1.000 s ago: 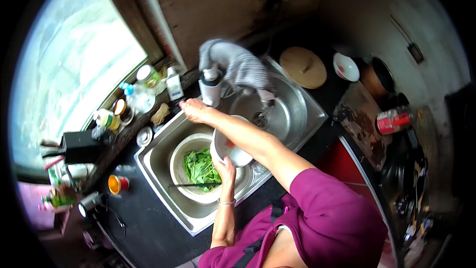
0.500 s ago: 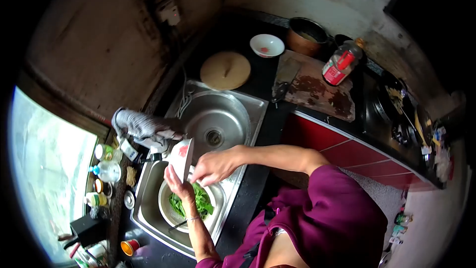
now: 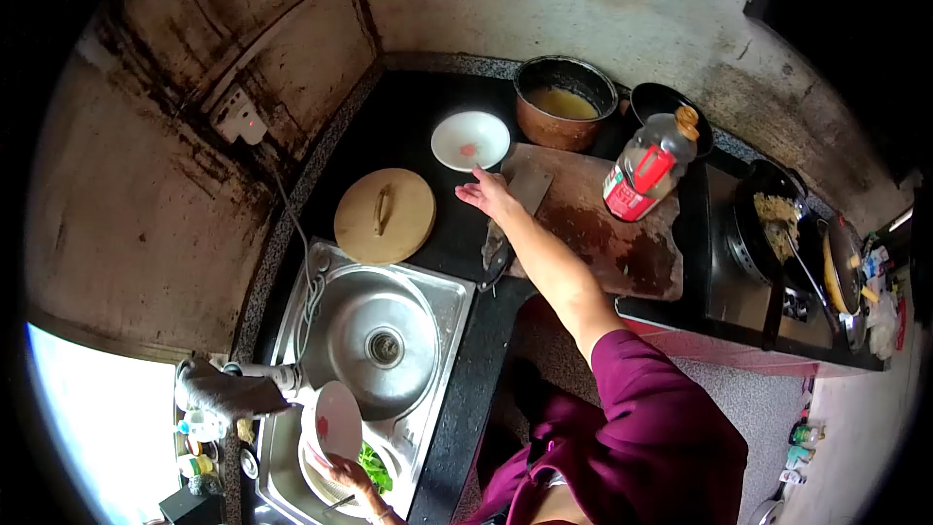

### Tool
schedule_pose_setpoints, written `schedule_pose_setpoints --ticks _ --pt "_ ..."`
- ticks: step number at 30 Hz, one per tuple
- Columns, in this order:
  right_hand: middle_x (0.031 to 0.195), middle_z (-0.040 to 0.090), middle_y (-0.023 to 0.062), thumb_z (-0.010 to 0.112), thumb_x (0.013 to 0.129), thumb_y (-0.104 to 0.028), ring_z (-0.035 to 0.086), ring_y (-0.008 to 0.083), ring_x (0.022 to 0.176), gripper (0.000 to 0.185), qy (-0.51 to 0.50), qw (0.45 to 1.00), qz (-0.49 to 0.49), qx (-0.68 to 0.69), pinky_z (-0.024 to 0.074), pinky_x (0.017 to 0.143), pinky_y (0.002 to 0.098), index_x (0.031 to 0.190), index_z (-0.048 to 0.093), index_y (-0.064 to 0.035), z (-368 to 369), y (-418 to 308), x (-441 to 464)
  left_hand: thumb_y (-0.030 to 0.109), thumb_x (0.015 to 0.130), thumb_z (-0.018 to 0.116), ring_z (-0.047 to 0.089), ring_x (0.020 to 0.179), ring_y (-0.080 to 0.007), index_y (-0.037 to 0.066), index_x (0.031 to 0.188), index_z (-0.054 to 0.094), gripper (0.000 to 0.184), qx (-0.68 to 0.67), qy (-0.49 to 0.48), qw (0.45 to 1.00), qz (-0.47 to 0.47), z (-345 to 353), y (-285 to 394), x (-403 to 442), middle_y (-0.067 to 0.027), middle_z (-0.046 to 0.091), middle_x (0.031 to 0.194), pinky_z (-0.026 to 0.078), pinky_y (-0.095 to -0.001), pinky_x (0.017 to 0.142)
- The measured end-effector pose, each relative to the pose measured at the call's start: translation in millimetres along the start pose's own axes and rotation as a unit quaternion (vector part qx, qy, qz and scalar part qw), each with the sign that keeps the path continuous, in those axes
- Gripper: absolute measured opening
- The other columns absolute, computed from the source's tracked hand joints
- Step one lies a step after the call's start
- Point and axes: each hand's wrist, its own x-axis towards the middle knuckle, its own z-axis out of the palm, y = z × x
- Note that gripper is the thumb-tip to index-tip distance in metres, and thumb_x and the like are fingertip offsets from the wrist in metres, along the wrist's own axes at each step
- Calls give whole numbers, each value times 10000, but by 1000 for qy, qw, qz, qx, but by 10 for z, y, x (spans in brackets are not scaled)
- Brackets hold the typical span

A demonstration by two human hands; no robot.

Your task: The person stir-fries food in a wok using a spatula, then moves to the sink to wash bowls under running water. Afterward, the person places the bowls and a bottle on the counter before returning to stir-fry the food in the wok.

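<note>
My left hand [image 3: 352, 475] grips a white bowl with a red mark [image 3: 337, 416], tilted above the left part of the sink. Below it, green leafy vegetables [image 3: 375, 468] show in a pale round basin [image 3: 394, 447], partly covered by the bowl and hand. My right hand [image 3: 488, 196] is stretched over the counter, fingers apart and holding nothing. Its fingertips are at the near edge of a second white bowl [image 3: 470, 139], which has a red mark inside; whether they touch I cannot tell. Beside this hand a cleaver [image 3: 526, 187] lies on the cutting board [image 3: 603, 250].
A round sink basin [image 3: 374, 374] and a round wooden lid [image 3: 398, 236] lie left of my right arm. Behind stand a pot with yellowish liquid [image 3: 559, 131] and a large bottle [image 3: 643, 175]. A wok with food [image 3: 773, 209] sits at the right.
My right hand has left the bowl over the sink and moved up and away to the bowl on the counter. My left hand still holds its bowl. The view has shifted.
</note>
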Motion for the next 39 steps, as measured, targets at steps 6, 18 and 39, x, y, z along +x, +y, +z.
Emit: schedule_pose_setpoints --ticks 6,18,39 --pt "953 528 222 459 915 -168 583 332 775 300 3 996 -7 90 541 665 436 1152 386 1 39 5 497 61 852 397 366 1180 -347 16 1306 359 458 119 -42 992 0 115 182 -181 -179 391 1247 275 -458 999" --pt "702 605 195 390 820 -42 607 232 491 245 -32 968 -120 -216 526 403 305 957 498 129 123 -322 -378 195 938 363 551 916 -334 46 1331 337 421 153 5 978 -139 127 374 -509 -238 553 1094 421 -409 825" --pt "870 612 248 540 746 6 625 303 569 541 -282 464 -651 -531 528 471 344 1250 350 53 203 768 -2644 -156 667 454 478 1080 -403 7 1219 468 575 85 -40 966 240 -475 596 -84 -234 492 1164 393 -453 911"
